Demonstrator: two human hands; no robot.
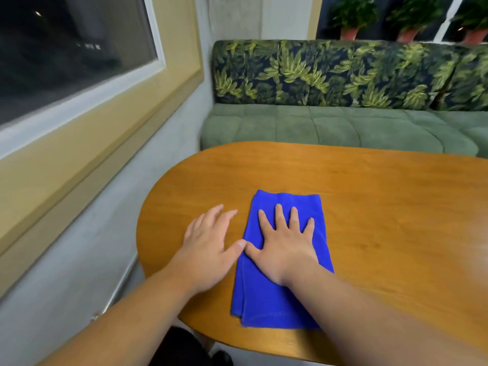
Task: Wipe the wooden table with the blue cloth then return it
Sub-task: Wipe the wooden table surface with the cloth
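Note:
A folded blue cloth (266, 299) lies flat on the wooden table (383, 207), near its rounded left end. My right hand (285, 247) rests palm down on the cloth's upper half, fingers spread. My left hand (208, 249) lies flat on the bare wood just left of the cloth, fingers apart, its thumb touching the cloth's left edge beside my right thumb. Neither hand grips anything.
A green cushioned bench (330, 128) with a leaf-patterned backrest (330, 75) runs behind the table. A grey wall with a window (66, 48) stands close on the left. Potted plants (351, 19) sit behind the bench. The table's near edge is just under my forearms.

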